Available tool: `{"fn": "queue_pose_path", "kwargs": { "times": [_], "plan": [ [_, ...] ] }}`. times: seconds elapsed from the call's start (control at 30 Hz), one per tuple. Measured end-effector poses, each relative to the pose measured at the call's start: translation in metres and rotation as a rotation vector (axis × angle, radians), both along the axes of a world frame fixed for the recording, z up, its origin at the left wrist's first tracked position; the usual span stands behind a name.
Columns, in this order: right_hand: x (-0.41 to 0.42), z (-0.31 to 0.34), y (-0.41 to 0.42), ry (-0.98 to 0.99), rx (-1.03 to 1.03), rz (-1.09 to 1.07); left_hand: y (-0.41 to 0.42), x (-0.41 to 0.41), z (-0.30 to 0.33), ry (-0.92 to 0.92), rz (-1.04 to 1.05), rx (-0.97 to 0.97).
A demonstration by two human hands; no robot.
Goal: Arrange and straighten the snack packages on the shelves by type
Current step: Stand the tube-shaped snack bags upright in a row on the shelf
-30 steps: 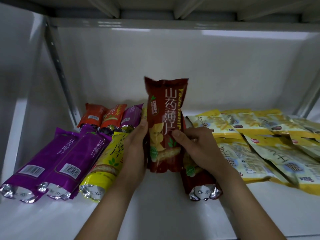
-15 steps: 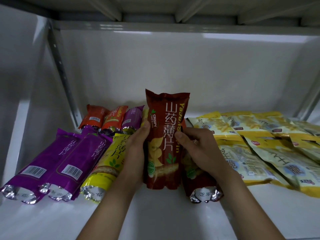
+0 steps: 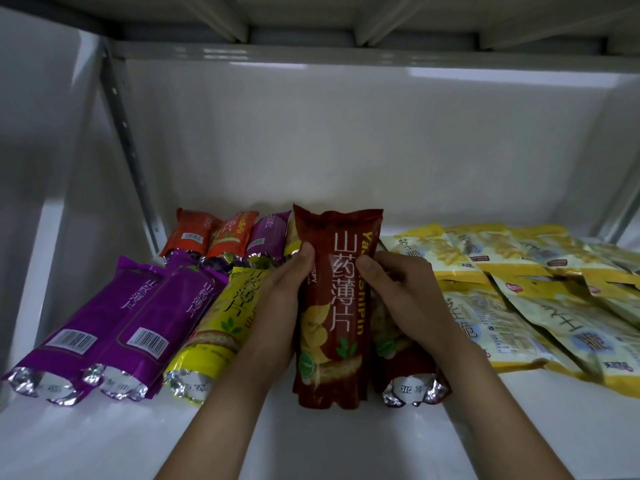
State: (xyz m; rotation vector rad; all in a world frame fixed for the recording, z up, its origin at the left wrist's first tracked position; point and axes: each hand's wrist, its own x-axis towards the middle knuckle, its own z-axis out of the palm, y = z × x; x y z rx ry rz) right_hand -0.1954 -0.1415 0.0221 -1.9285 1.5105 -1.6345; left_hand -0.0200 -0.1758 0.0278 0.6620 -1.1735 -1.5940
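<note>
On the white shelf (image 3: 329,441) the front row crowds both sides of the dark red package (image 3: 332,306): two purple packages (image 3: 114,327) lie side by side at the left, a yellow package (image 3: 221,323) lies just beside the left hand (image 3: 277,306), and a second dark red package (image 3: 408,372) lies just right of the held one, partly under the right hand (image 3: 401,299), its crimped foil end facing the camera. Behind them a back row of orange packages (image 3: 211,237) and another purple one sits near the rear wall, and flat pale yellow bags (image 3: 519,306) overlap in a spread across the right half of the shelf. The held dark red package sits in the middle of the shelf between the yellow one and its twin — its long axis runs front to back, printed face up, top seam raised and pointing toward the rear wall, lower end at the shelf surface near the front. Each hand grips one long edge, thumb on the face and fingers wrapped behind.
</note>
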Motion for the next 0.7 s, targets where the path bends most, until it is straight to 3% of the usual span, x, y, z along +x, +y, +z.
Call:
{"fn": "queue_pose_path", "kwargs": {
  "times": [0.33, 0.7],
  "plan": [
    [-0.0007, -0.0015, 0.0029, -0.047, 0.026, 0.112, -0.0058, 0.0054, 0.0028, -0.032, 0.066, 0.038],
    [-0.0005, 0.0049, 0.0020, -0.150, 0.003, -0.007, -0.0022, 0.0022, 0.0010, -0.021, 0.005, 0.009]
  ]
}}
